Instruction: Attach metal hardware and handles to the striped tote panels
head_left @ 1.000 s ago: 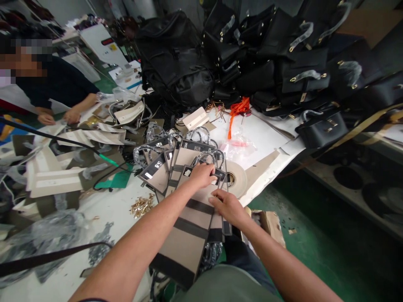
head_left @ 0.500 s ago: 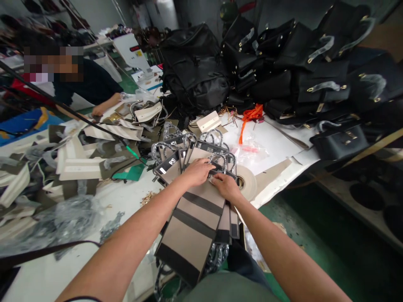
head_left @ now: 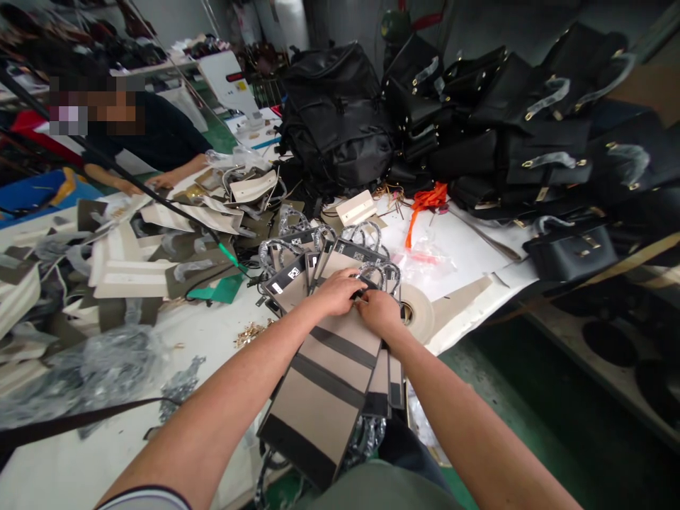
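A taupe bag panel (head_left: 329, 386) with black bands lies on top of a stack in front of me, its lower end hanging past the table edge. At its upper black edge, beneath the plastic-wrapped handle (head_left: 372, 270), my left hand (head_left: 340, 292) is closed with its fingers curled over the strip. Right beside it, my right hand (head_left: 380, 312) pinches the same edge, thumb and fingertips almost meeting the left fingers. Whatever small part may be between the fingertips is hidden. More bag panels (head_left: 290, 282) with wrapped handles fan out underneath and behind.
Small brass fittings (head_left: 252, 333) lie left of the stack. A tape roll (head_left: 417, 315) sits to the right. Olive and cream bag pieces (head_left: 132, 276) cover the left side, where a co-worker's hands (head_left: 164, 180) rest. Black bags (head_left: 547, 156) are piled at the back right.
My right hand has closed in toward the left fingertips, its knuckles more bent over the edge. The panel stays almost in place. The co-worker's hands have shifted, and the view has tilted slightly.
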`<state>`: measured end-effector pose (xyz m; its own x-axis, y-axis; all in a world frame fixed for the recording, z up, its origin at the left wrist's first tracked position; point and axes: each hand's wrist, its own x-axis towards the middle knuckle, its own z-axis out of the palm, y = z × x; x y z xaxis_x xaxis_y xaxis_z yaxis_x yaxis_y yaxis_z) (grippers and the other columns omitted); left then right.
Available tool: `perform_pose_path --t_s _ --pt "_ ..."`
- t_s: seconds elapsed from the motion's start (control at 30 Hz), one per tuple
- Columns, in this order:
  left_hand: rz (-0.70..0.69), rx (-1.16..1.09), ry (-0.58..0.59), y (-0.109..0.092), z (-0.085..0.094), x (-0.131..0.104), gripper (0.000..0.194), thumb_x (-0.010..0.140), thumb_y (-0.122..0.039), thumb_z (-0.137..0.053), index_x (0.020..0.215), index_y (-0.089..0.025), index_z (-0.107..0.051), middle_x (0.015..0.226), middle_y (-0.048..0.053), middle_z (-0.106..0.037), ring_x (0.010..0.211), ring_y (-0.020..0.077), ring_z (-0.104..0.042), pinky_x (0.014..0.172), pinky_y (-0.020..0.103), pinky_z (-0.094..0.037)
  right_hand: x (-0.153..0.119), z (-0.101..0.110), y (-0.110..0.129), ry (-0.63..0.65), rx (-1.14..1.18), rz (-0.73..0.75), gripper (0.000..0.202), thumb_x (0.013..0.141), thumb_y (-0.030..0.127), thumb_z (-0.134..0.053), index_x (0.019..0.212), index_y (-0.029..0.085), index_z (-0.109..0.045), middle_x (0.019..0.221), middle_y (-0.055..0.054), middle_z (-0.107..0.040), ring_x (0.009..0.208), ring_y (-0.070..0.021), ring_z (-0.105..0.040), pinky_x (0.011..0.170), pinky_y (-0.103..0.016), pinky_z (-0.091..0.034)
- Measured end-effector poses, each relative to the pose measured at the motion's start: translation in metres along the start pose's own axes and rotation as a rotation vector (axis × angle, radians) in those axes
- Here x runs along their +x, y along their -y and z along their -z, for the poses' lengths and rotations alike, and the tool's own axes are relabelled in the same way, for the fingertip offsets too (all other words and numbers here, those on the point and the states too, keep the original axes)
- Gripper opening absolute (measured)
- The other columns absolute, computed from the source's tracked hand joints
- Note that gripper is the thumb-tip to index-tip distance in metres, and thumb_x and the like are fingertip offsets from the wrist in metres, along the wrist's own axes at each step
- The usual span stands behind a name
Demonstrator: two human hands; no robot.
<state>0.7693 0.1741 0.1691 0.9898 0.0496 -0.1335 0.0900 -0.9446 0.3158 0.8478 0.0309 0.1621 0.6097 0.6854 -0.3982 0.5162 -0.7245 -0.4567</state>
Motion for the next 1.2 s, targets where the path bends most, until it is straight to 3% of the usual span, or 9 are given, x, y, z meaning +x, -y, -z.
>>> perform_pose_path --t_s 0.2,0.47,0.67,0.87,1.0,1.2 --pt "0.009 0.005 -0.003 0.003 -0.001 0.005 0.04 0.073 -0.012 -0.071 0.109 -0.03 -0.078 0.128 0.006 -0.068 0.136 0.0263 -0.051 0.113 0.038 -0.042 0.003 0.001 0.001 0.03 -0.02 0.018 0.021 0.088 0.034 -0.061 0.093 0.02 -0.076 0.098 -0.011 -0.077 0.094 -0.0253 -0.069 0.075 -0.029 -0.044" --pt "0.047 0.014 -0.021 0.002 -0.006 0.006 0.037 0.072 -0.01 -0.071 0.104 -0.028 -0.078 0.12 0.007 -0.069 0.135 0.0274 -0.052 0.108 0.039 -0.045 0.008 -0.003 -0.01 0.072 0.023 0.032 0.018 0.086 0.03 -0.061 0.082 0.022 -0.076 0.082 -0.004 -0.075 0.078 -0.0172 -0.066 0.067 -0.026 -0.039" --pt "0.039 0.016 -0.02 0.001 -0.006 0.006 0.038 0.071 -0.009 -0.07 0.103 -0.028 -0.078 0.118 0.008 -0.069 0.133 0.0274 -0.052 0.106 0.039 -0.045 0.01 -0.005 -0.014 0.042 -0.006 -0.03 0.024 0.085 0.043 -0.064 0.081 0.022 -0.073 0.083 -0.006 -0.074 0.079 -0.0207 -0.066 0.063 -0.028 -0.036" --pt "-0.013 0.014 0.025 0.003 0.001 0.006 0.034 0.071 -0.017 -0.072 0.102 -0.029 -0.077 0.113 0.006 -0.07 0.134 0.0278 -0.05 0.112 0.043 -0.038 0.007 -0.004 -0.016 0.028 -0.038 -0.057 0.028 0.086 0.048 -0.063 0.08 0.023 -0.071 0.087 -0.006 -0.074 0.083 -0.0228 -0.067 0.064 -0.028 -0.037" --pt "0.003 0.027 0.039 0.001 0.004 0.01 0.029 0.071 -0.028 -0.078 0.1 -0.026 -0.077 0.117 0.009 -0.067 0.132 0.0304 -0.051 0.121 0.051 -0.027 0.006 -0.002 -0.018 0.028 -0.047 -0.056 0.03 0.087 0.05 -0.062 0.082 0.022 -0.072 0.087 -0.007 -0.074 0.084 -0.0235 -0.067 0.065 -0.028 -0.037" --pt "-0.006 0.079 0.055 -0.01 0.012 0.016 0.025 0.068 -0.023 -0.081 0.093 -0.025 -0.076 0.096 0.007 -0.07 0.124 0.0293 -0.053 0.124 0.049 -0.018 0.0 0.004 -0.023 0.075 -0.026 -0.011 0.021 0.088 0.04 -0.061 0.088 0.023 -0.075 0.087 -0.004 -0.075 0.083 -0.0197 -0.067 0.068 -0.026 -0.039"
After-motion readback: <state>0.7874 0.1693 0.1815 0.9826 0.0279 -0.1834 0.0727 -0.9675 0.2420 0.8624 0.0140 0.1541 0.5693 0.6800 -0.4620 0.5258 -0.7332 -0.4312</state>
